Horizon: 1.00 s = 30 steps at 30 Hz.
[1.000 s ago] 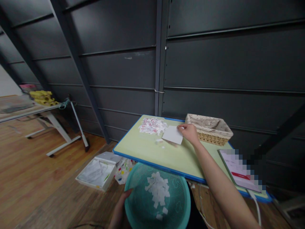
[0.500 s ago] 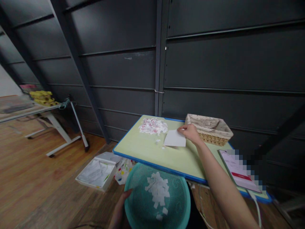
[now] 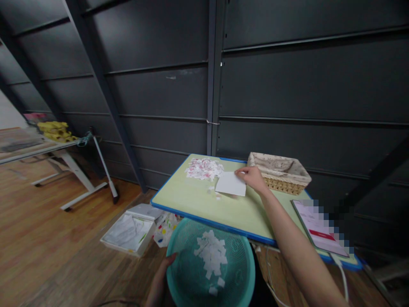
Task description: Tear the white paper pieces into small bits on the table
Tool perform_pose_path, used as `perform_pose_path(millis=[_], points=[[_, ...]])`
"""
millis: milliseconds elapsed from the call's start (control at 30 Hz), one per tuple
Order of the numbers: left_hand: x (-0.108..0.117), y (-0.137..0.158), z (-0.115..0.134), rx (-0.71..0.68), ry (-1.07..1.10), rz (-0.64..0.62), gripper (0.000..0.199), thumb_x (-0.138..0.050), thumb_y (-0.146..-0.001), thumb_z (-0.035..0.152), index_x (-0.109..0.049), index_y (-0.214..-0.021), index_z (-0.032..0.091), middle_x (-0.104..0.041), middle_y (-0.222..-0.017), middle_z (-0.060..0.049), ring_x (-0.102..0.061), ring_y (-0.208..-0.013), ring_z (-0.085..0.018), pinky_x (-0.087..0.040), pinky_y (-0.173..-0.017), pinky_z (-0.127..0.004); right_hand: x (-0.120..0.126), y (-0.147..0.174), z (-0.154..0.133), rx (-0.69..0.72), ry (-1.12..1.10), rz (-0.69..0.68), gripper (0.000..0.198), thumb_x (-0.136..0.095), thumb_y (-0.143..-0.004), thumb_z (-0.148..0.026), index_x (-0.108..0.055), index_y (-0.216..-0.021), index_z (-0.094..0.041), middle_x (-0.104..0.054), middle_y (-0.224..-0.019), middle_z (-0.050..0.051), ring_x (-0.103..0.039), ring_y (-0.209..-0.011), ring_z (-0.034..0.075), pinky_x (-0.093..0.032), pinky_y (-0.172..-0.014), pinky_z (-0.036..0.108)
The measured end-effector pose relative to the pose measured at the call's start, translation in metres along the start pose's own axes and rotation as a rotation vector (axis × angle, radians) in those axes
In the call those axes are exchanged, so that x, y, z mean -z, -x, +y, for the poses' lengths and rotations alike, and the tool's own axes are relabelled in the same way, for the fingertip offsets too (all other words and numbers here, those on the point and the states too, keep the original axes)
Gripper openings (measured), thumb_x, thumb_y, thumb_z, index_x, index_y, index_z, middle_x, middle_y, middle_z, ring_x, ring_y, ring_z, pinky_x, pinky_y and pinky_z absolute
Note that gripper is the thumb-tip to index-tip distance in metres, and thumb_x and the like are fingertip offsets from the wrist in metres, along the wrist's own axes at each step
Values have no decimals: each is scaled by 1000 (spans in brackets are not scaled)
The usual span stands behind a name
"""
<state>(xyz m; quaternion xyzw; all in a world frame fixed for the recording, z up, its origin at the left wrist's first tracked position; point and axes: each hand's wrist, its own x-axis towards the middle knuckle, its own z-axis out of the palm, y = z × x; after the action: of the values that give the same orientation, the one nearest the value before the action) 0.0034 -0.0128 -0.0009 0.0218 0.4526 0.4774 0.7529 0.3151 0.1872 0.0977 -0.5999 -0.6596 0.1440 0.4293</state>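
My right hand pinches the upper right corner of a white sheet of paper, held slightly tilted just over the light green tabletop. Left of the sheet lies a pile of small white and pinkish paper scraps, with a few loose bits near it. Below the table's front edge, my left hand grips the left rim of a teal plastic basket; its thumb shows over the rim and the other fingers are hidden. White paper pieces lie inside that basket.
A cloth-lined wicker basket stands at the table's back right. A tablet with a white cable lies at the right edge. On the floor at left sits an open white box. A dark panelled wall rises behind.
My right hand has moved the white sheet slightly left, toward the scrap pile. The left hand and the teal basket stay put.
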Motion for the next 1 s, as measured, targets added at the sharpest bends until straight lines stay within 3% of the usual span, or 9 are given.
perform_pose_path(millis=[133,267,467,667,867,933,1000], points=[[4,-2,-2,-60,-30,-41,61,-65,-78,28,-48,-131,2,-79,-69,-5,-69,-99,-32,-45,-99,-46,3,-1,4,-2,-19,-30,31,-54,-66,-29,-77,-74,-9,-73,-71,10,-61,-63,21,-39,-55,27],[7,-5,-3,-47,-31,-64,60,-65,-78,34,-51,-128,3,-80,-76,-6,-69,-100,-32,-45,-99,-45,11,-3,9,-7,21,-73,30,-55,-64,-28,-76,-72,-9,-72,-67,9,-60,-61,20,-38,-53,27],[3,-3,-3,4,-3,-84,65,-65,-78,33,-46,-133,4,-80,-87,-9,-69,-97,-32,-47,-97,-45,21,-4,14,-9,56,-27,30,-55,-64,-30,-76,-70,-9,-71,-65,9,-59,-60,20,-39,-54,27],[1,1,-3,12,29,-22,59,-67,-76,28,-52,-129,9,-80,-80,-4,-71,-93,-31,-47,-97,-45,6,-2,6,15,34,27,34,-53,-69,-32,-77,-77,-10,-73,-73,11,-61,-62,21,-40,-55,27],[2,-4,-2,23,52,-30,23,-68,-74,29,-73,-88,13,-79,-67,-6,-71,-94,-33,-47,-97,-43,-3,-1,4,13,17,3,32,-53,-70,-31,-77,-77,-11,-74,-75,10,-62,-64,21,-41,-55,27],[4,-5,-2,18,43,-23,23,-68,-73,29,-73,-88,12,-79,-66,-5,-71,-94,-33,-47,-97,-44,-6,-1,5,-2,23,46,33,-52,-71,-31,-77,-80,-11,-74,-77,11,-63,-64,21,-41,-56,27],[6,-5,-3,-12,18,-22,33,-68,-74,27,-70,-102,10,-79,-67,-4,-71,-93,-32,-48,-96,-45,-10,-1,5,-2,46,71,34,-51,-72,-31,-77,-82,-11,-74,-78,11,-63,-65,21,-41,-56,27]])
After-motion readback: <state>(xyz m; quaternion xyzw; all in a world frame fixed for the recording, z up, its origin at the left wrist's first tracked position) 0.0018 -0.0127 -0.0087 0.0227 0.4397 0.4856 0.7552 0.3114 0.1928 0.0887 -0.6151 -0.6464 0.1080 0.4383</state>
